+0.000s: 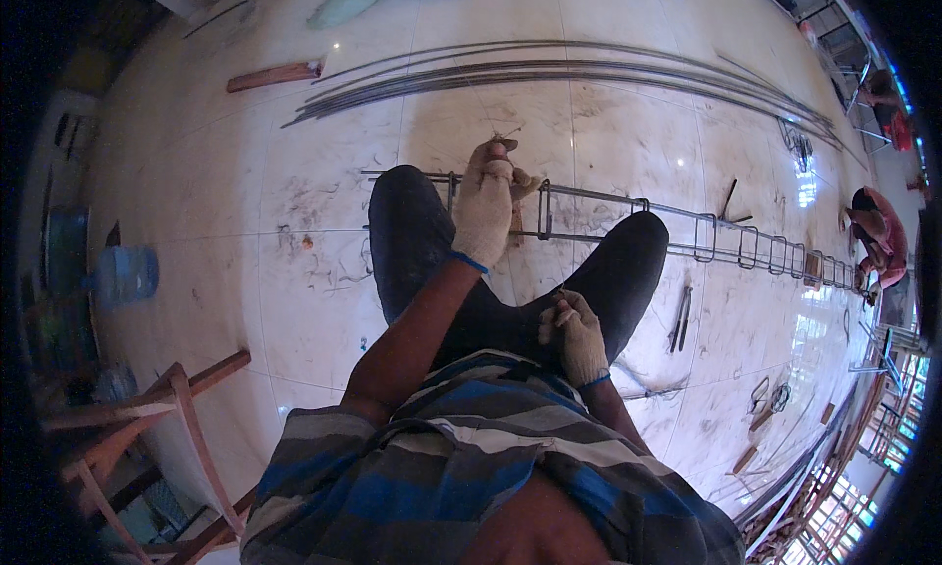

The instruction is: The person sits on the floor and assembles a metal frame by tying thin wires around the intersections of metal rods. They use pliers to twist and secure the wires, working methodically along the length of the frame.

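Note:
My left hand (483, 204), in a pale knit glove with a blue cuff, is raised above the near end of a long rebar cage (594, 194). Its fingers are closed, and thin tie wire (505, 134) sticks out at the fingertips. The gloved right hand (579, 341) rests by my right thigh with its fingers curled together; a thin tip shows there, too small to name. Between and past my knees runs the cage, with square stirrups (545, 212) spaced along its bars. A pair of long-handled pincers (680, 320) lies on the floor right of my right knee.
Several loose steel rods (549, 71) lie across the tiled floor ahead, near a wooden piece (273, 76). At the cage's far end crouches another person (883, 236). A wooden frame (167, 418) stands at left, with a blue water jug (128, 273) beyond it.

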{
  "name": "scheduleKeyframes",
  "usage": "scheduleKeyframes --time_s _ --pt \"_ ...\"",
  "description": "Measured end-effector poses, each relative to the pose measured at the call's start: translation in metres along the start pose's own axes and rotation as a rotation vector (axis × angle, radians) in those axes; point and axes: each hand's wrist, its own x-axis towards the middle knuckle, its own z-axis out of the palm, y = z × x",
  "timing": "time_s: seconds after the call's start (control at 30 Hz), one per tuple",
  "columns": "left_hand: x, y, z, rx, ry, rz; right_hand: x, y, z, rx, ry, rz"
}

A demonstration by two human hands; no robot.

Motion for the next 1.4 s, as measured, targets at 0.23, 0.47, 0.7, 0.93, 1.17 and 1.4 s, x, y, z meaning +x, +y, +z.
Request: scheduleKeyframes --time_s 0.23,0.47,0.7,0.93,1.17,1.4 --pt "0.001 0.033 -0.019 -0.08 -0.33 -0.21 0.009 0.017 -0.023 -0.226 -0.02 0.029" --pt "-0.035 0.051 0.007 0.349 -0.408 -0.156 0.013 -0.107 0.024 -0.502 0.256 -0.703" --pt "-0.055 0.065 0.017 0.552 -0.528 -0.242 0.024 -0.189 0.058 -0.703 0.024 -0.916" --pt "-0.061 0.072 -0.004 0.891 -0.774 0.079 0.009 -0.205 0.061 -0.327 -0.124 -0.647" --pt "-0.057 0.067 -0.014 0.82 -0.877 -0.013 0.01 -0.201 0.053 -0.249 -0.332 -0.537" --pt "-0.058 0.079 -0.011 0.795 -0.936 -0.34 0.021 -0.188 0.048 -0.17 -0.32 -0.473"
